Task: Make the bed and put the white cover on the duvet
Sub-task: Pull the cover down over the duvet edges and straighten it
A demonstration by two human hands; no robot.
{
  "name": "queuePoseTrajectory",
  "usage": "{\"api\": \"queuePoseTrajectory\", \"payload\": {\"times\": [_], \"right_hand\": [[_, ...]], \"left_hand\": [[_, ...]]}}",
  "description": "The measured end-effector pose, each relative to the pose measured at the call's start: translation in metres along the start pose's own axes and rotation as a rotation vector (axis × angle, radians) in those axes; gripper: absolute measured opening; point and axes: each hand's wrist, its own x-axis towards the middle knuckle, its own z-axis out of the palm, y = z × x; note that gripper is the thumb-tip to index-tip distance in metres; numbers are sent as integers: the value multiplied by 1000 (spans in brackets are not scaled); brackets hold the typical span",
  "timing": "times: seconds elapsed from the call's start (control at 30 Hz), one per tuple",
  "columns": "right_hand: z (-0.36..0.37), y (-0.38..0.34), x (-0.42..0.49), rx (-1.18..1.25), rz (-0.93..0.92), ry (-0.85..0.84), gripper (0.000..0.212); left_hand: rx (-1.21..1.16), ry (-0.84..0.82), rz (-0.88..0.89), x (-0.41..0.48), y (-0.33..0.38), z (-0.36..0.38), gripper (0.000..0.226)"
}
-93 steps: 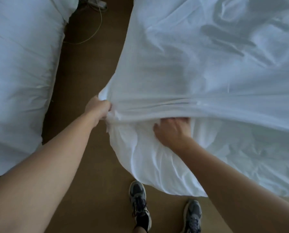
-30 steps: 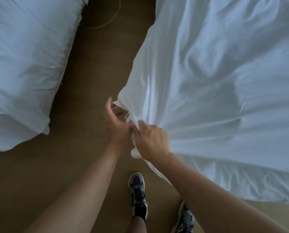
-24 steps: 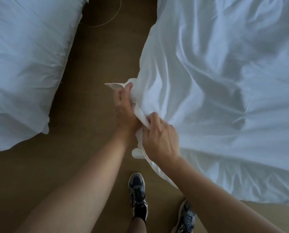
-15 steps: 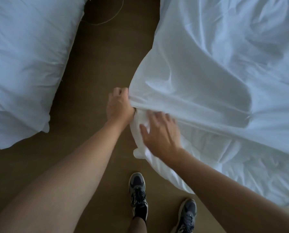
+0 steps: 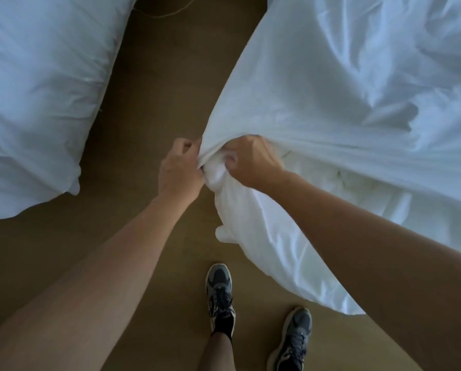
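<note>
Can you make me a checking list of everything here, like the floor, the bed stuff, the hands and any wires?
Surface: brown floor.
Job's things: white cover lies crumpled on the right; the duvet corner is bunched below the cover's edge and hangs toward the floor.
Clutter: nothing seen.
Hands: left hand pinches the cover's edge; right hand grips the bunched duvet corner; the two hands are close together.
Cables: thin cable curves across the floor at the top edge.
Surroundings: other white bedding on the left; grey shoes on the floor.
</note>
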Motion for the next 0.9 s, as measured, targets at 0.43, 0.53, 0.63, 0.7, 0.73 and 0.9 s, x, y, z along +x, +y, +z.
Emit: {"api": "queuePoseTrajectory", "payload": {"times": [0.43,0.53,0.63,0.7,0.73,0.9], "right_hand": [[-6,19,-25,-665,11,-90,57],[11,33,-34,-655,-84,-21,22],[9,42,-37,-462,-135,60,30],[1,35,-41,-334,-121,62,39],[0,28,-48,-281,-114,0,41],[7,26,-112,-211,-105,-284,39]], "left_hand": [[-53,-171,-534,-27,14,11,19],[66,-250,-474,-30,12,13,32],[255,-211,-298,-40,11,5,29],[342,-200,-212,-45,11,-3,28],[370,-197,-180,-50,10,-7,27],[439,-313,-52,-118,6,-13,19]]}}
